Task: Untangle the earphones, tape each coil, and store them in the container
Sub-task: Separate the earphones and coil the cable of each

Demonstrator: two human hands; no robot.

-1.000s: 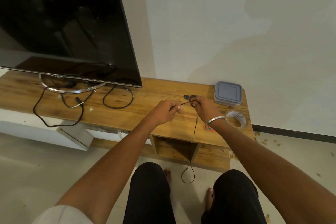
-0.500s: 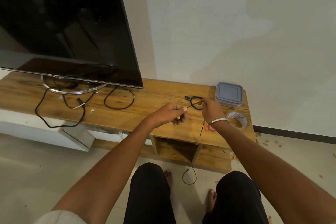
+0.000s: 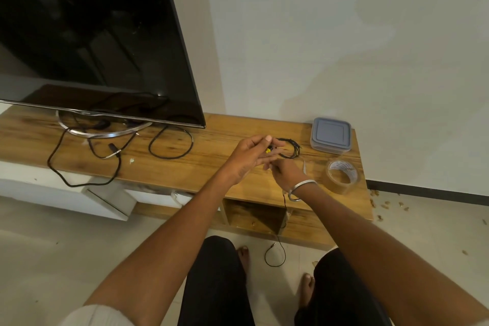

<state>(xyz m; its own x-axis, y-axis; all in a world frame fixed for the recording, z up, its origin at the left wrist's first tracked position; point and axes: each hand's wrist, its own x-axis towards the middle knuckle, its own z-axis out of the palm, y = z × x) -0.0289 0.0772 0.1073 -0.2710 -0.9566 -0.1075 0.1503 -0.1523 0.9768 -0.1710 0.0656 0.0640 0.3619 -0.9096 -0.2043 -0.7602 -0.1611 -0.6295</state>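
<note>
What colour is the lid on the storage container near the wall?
Grey-blue; the container lid shows best in the head view, the only one given.

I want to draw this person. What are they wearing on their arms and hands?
The left hand is bare: no ring, no watch. The right hand is bare too, but a thin shiny silver metal bangle circles its wrist. Both forearms are uncovered. A bit of white cloth sleeve shows high on the left arm, at the bottom edge of the picture.
</note>
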